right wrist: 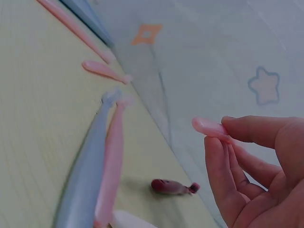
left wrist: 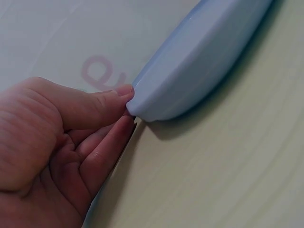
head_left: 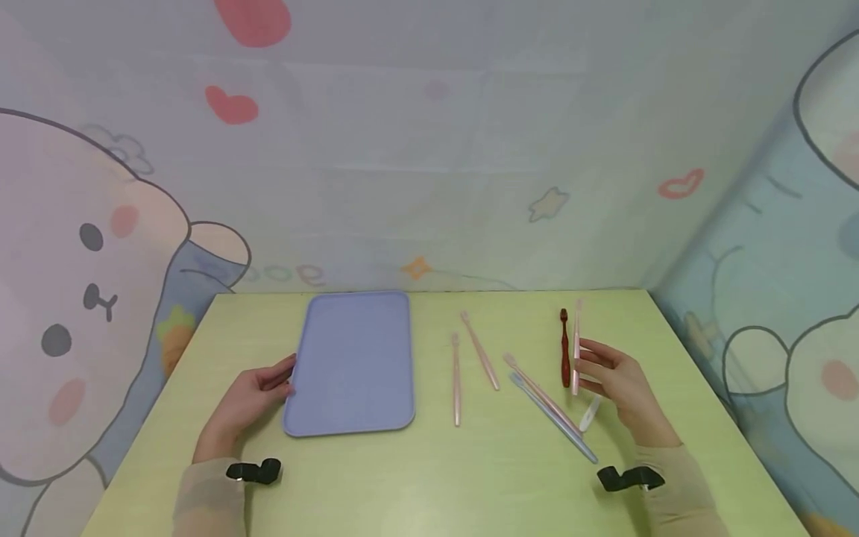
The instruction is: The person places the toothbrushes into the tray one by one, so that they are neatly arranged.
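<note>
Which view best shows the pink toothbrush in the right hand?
Head view: the pink toothbrush shows there almost end to end. Right wrist shows only a short part, up close; left wrist, none of it.

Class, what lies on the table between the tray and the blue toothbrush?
In the head view, two pink toothbrushes lie between the tray and the blue toothbrush.

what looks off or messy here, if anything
Nothing looks spilled or visibly damaged. The brushes just lie untidily: the blue brush slants close beside a pink brush, while the red brush lies nearly straight. The tray looks slightly turned, its edge pinched by the left hand.
</note>
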The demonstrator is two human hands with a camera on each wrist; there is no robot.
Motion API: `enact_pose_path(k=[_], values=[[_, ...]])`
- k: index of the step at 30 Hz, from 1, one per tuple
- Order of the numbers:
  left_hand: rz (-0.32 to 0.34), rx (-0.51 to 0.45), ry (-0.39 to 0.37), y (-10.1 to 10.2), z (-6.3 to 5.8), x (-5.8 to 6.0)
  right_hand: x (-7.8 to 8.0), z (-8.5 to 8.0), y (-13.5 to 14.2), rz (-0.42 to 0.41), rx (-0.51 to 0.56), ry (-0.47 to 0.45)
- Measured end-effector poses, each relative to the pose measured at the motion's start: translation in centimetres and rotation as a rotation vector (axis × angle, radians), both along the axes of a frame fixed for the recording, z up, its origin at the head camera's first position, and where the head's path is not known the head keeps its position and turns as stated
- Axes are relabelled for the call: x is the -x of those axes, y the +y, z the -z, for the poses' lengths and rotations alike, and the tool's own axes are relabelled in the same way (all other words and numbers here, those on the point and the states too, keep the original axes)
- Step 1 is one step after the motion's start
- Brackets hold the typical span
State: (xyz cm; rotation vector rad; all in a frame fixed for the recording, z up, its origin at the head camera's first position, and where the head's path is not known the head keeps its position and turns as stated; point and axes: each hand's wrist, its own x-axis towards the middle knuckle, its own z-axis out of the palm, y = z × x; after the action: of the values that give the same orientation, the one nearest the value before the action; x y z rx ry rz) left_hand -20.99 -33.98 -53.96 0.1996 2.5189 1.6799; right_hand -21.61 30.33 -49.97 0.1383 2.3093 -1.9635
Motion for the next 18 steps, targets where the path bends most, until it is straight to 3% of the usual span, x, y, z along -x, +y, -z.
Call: enact_pose_path(k=[8,18], values=[[-0.010,0.022,0.002,-0.1,-0.1,-0.2,0.7,0.1,-3.8,-0.061,0.067,-0.038],[-0.018,-0.030,-0.023,0.4,-0.2,-0.4,1.0,0.5,-8.0,-0.095,0.145,-0.039]])
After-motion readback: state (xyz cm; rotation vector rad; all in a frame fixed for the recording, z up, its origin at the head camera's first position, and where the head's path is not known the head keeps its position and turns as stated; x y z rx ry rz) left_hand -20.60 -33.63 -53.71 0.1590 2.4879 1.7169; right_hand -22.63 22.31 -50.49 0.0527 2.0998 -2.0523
